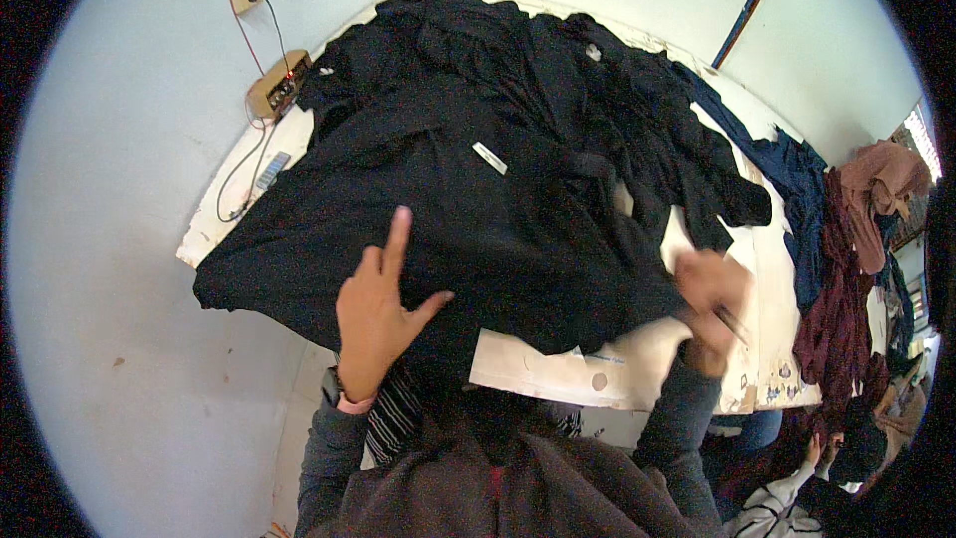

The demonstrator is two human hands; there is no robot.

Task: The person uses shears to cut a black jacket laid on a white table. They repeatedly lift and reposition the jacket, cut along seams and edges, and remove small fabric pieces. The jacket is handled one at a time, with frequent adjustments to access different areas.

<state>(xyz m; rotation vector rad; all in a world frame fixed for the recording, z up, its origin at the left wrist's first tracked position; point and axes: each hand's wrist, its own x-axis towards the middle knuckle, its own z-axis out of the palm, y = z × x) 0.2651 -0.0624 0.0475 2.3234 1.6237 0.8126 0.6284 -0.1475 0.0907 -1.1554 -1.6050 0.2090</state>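
Observation:
Black fabric garments (pixel 478 110) are heaped over a pale table (pixel 538 379), with a small white strip (pixel 489 157) lying on the front piece. My left hand (pixel 381 304) rests on that front piece, fingers apart, index finger stretched forward and thumb out to the side. At the right edge of the black cloth is my right hand (pixel 713 304), smeared by motion, its fingers closed round a slim dark tool (pixel 734 327) whose kind I cannot make out.
Navy (pixel 797 209), maroon (pixel 836 319) and brown (pixel 876 189) garments lie along the right. A power box (pixel 277 85) with cords and a grey remote-like object (pixel 273 169) sit at the left. Pale walls surround the table. Another person's hands (pixel 817 453) show at lower right.

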